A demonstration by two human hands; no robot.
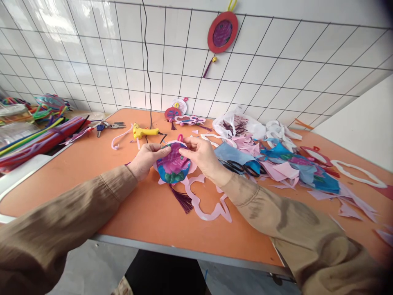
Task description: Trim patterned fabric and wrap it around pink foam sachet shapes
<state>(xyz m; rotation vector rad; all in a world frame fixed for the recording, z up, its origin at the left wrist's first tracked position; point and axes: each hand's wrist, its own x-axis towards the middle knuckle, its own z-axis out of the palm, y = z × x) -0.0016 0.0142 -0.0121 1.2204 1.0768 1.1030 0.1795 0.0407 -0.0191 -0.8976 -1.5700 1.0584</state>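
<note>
Between my two hands, a round piece of floral fabric (173,164), magenta and blue with green leaves, lies against a pale pink scalloped backing. My left hand (146,159) pinches its left edge, thumb on top. My right hand (201,157) grips the upper right edge in the same way. A small red-pink loop (180,138) sticks up at the top between my hands. Below the fabric hangs or lies a dark purple tassel (181,199); how it is joined is hidden. Just right of it, a pink cut-out outline (208,215) rests on the table.
A yellow glue gun (145,132) lies behind my left hand, near keys (107,126). Black-handled scissors (241,167), blue fabric (319,174) and pink scraps (281,172) cover the right side. Colourful pipe cleaners (46,137) are piled at left. A red round ornament (209,32) hangs on the tiles.
</note>
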